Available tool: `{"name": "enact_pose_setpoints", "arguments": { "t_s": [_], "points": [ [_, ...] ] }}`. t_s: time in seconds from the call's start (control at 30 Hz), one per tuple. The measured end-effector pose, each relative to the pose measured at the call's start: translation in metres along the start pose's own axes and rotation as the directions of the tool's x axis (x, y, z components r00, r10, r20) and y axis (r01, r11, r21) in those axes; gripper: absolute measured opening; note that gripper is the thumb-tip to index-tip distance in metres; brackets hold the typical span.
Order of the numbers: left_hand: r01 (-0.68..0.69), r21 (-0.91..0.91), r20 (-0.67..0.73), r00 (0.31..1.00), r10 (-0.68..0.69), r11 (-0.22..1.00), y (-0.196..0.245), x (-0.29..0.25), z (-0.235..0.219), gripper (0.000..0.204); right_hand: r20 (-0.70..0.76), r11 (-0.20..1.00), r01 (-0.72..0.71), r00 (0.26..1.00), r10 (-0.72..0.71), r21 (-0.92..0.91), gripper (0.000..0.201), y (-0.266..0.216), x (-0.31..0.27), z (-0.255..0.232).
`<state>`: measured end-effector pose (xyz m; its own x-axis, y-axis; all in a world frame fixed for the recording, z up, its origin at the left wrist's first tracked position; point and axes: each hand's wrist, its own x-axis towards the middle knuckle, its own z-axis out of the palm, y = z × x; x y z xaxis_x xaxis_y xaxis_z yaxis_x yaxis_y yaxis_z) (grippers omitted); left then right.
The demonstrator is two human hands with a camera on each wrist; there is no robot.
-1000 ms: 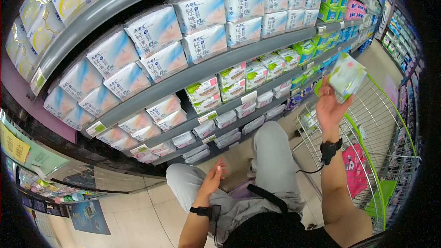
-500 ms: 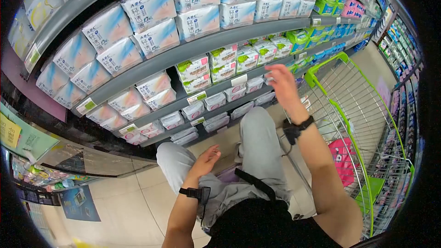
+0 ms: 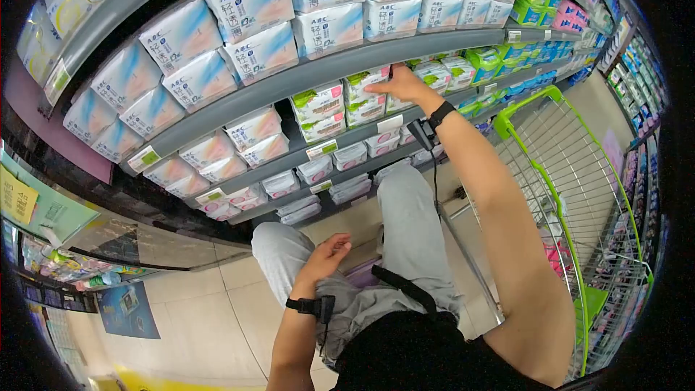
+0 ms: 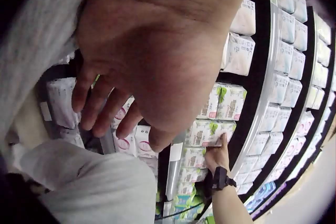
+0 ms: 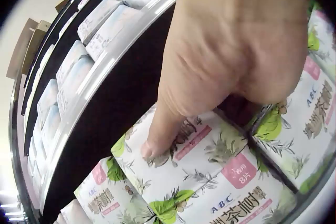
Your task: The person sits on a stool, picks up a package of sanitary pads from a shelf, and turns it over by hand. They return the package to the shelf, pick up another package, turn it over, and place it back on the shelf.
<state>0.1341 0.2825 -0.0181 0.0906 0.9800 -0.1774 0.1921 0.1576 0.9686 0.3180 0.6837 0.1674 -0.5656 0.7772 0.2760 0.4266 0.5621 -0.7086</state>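
Observation:
My right hand (image 3: 407, 87) reaches to the lower shelf, at a white and green pack of sanitary pads (image 3: 365, 80) on top of a stack. In the right wrist view the thumb lies across that pack (image 5: 226, 145), while the other fingers dip into the dark gap beside it, hidden from sight. The left wrist view shows the same hand (image 4: 218, 158) at the pack's edge. My left hand (image 3: 326, 257) hangs over my lap near the left knee, fingers loosely bent and holding nothing.
A wire shopping cart (image 3: 539, 166) with green edges stands at the right, a pink item inside. White and blue packs (image 3: 326, 29) fill the shelf above, behind a grey shelf edge (image 3: 318, 65). Smaller packs (image 3: 316, 169) sit lower down. A blue floor sign (image 3: 129, 311) lies lower left.
A second ago my right hand held a white and green pack over the cart. Then it came away without the pack and swung left to the shelf. The left hand has stayed near the knee.

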Motion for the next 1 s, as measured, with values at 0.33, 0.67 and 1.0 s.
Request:
{"name": "enact_pose_setpoints", "arguments": {
  "t_s": [0.33,0.67,1.0],
  "points": [
    [0.009,0.035,0.036,0.999,-0.011,0.999,0.017,-0.001,0.0,0.033,-0.242,0.719,0.05,0.956,0.167,0.693,0.073,0.01,-0.083,-0.007],
    [-0.429,-0.282,-0.307,0.888,0.343,0.858,0.035,0.02,0.006,0.102,0.28,0.68,-0.25,0.957,0.068,0.689,0.041,-0.043,-0.221,0.14],
    [-0.086,-0.312,-0.404,0.914,-0.049,0.946,0.008,0.01,-0.005,0.076,0.601,0.464,-0.555,0.797,0.06,0.691,0.062,-0.022,-0.246,0.162]
  ]
}}
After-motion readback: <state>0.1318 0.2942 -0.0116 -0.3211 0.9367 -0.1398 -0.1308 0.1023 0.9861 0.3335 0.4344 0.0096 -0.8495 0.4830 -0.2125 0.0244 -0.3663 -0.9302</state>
